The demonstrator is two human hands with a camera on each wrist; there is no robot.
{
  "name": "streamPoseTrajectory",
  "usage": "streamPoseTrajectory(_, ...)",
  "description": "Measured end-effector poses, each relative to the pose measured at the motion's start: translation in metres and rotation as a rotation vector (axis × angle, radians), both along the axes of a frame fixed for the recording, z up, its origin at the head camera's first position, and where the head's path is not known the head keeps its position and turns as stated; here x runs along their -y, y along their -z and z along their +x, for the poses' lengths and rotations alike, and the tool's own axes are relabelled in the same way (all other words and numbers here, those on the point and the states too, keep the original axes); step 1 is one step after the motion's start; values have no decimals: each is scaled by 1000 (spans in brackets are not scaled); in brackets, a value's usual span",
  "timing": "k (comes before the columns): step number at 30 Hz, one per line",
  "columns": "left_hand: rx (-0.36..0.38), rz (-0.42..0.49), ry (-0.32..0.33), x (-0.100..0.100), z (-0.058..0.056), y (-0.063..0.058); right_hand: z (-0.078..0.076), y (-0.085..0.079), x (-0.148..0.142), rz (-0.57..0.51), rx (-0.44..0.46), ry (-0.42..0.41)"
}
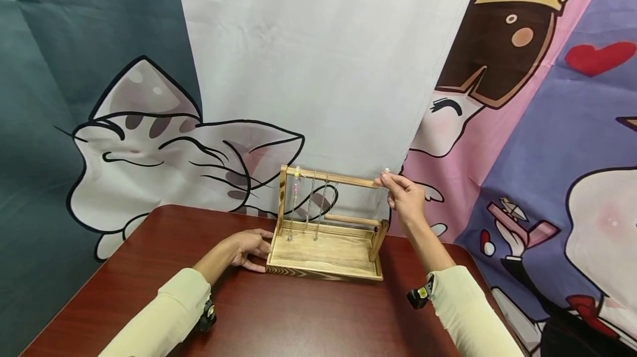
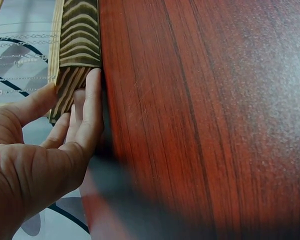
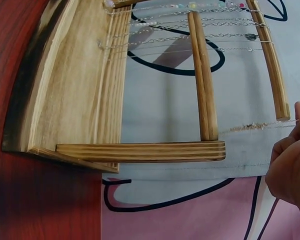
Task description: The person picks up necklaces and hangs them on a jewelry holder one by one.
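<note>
A wooden jewelry stand [image 1: 323,252] has a shallow tray base, a tall left post and a short right post [image 3: 140,152]. Its upper bar [image 1: 338,178] ends free at the right. My left hand [image 1: 247,247] grips the tray's left end, thumb and fingers against its walls [image 2: 72,90]. At the bar's free end, my right hand [image 1: 405,197] pinches a fine necklace [image 3: 250,127] with a small gold-toned cluster; a tiny pale bit shows above the fingertips. Several chains, one with pink and yellow beads [image 1: 296,185], hang from the bar's left half.
The stand is on a reddish-brown table [image 1: 278,318], near its back edge. A lower wooden bar [image 1: 350,220] runs behind the tray. Cloth with cartoon prints [image 1: 318,69] hangs right behind the table. Dark wrist cameras [image 1: 420,293] sit at both sleeves.
</note>
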State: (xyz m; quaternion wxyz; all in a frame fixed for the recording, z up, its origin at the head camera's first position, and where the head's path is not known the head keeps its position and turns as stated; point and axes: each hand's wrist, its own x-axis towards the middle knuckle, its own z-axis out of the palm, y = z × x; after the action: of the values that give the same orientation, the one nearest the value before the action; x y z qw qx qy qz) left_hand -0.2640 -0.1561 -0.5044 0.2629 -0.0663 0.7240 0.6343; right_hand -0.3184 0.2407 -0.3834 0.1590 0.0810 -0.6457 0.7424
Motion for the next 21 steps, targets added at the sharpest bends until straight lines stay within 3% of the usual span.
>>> streamPoseTrajectory(21,10,4,-2,1,-3,-1,-1,-8,29,59,-11,-100)
